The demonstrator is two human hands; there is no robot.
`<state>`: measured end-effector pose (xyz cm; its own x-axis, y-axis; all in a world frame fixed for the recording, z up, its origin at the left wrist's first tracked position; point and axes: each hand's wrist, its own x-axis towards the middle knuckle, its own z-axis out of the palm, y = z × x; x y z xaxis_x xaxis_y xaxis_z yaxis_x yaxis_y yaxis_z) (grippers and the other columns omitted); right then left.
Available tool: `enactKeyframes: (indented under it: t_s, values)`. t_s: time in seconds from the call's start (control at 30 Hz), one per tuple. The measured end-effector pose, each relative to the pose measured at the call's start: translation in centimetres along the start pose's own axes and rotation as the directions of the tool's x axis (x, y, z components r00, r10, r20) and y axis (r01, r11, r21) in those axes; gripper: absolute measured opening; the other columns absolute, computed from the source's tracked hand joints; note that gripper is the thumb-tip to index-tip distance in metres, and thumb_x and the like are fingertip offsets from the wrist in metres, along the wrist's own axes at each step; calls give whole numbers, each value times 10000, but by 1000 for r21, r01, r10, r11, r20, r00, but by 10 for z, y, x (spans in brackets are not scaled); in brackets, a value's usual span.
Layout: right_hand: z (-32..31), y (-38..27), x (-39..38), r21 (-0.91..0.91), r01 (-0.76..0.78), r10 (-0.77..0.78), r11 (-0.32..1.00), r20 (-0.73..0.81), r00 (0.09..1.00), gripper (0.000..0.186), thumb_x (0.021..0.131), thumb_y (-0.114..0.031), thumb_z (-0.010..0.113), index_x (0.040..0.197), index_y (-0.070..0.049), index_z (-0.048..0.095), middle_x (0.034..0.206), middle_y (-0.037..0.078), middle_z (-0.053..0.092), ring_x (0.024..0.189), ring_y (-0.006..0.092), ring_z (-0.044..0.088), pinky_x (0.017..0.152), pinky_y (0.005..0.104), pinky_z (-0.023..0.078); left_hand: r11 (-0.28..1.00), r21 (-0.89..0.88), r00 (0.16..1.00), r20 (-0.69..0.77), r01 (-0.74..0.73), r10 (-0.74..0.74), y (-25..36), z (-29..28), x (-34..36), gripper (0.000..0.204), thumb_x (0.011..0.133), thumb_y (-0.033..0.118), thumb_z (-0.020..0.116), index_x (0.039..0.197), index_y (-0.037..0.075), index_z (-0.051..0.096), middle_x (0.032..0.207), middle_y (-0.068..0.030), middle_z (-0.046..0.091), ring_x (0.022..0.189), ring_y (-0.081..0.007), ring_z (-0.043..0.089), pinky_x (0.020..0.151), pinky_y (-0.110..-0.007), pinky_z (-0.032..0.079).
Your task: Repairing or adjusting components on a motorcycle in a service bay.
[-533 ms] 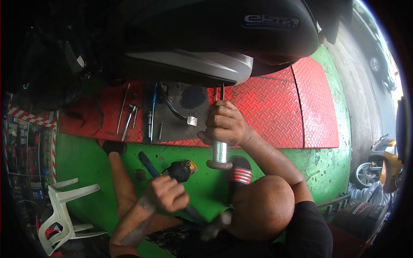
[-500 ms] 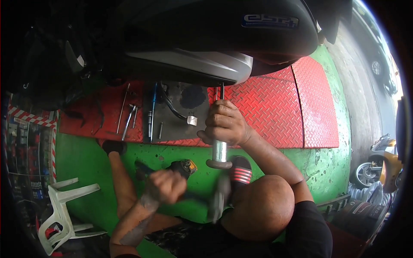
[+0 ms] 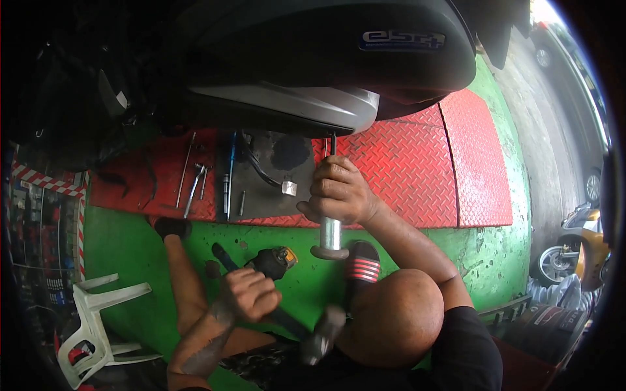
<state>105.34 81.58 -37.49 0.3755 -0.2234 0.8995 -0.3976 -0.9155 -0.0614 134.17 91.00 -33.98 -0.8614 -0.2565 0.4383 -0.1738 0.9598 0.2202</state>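
Left hand [image 3: 250, 294] grips a hammer [image 3: 324, 333] (its head slightly blurred). Right hand [image 3: 339, 190] wraps a metal tool [image 3: 330, 236], broad flange nearest; its thin shaft reaches the motorbike's [image 3: 417, 68] lower edge, contact unclear.

Were 2 hands [image 3: 251, 294], 1 hammer [image 3: 324, 333], 1 held cyl. [image 3: 330, 233], 1 pwr tool [image 3: 272, 263], 1 chair [image 3: 96, 326] near left, 2 shoes [image 3: 362, 255].

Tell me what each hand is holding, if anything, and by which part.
The left hand holds a hammer by its handle. The right hand grips a silver cylindrical tool around its middle, between thin rod and flared end.
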Motion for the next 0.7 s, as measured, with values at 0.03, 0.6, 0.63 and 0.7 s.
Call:
enactKeyframes:
  t_s: [0.03,0.6,0.63,0.7]
  values:
    - [0,0,0,3,3,-3,1000,-7,1000,306,642,-106,864,737,-101,573,757,36,543,775,232,619,767,395,509,994,-6,993,-31,-110,110,-1,0,1,231,650,134,680,643,113,451,612,-3,457,504,-136,529,437,-275,402]
    - [-28,16,35,127,124,-167,984,420,892,161,720,-256,741,730,-147,624,760,-7,610,946,203,636,996,456,428,964,158,974,-106,215,-200,3,-14,5,331,760,329,701,658,142,446,584,20,401,473,-134,494,423,-286,363]
    - [-30,14,38,185,139,-214,973,499,840,179,724,-306,693,714,-148,610,777,-4,636,951,211,619,1041,451,396,977,144,988,-41,154,-150,8,-15,3,371,810,371,693,661,131,453,582,15,410,470,-143,501,425,-289,381]
    - [-33,17,45,201,128,-223,971,573,789,185,711,-313,700,709,-145,623,757,0,634,943,210,615,1046,444,388,996,90,998,-58,-14,19,12,-13,0,438,863,443,657,660,114,451,587,6,431,468,-155,512,428,-298,402]
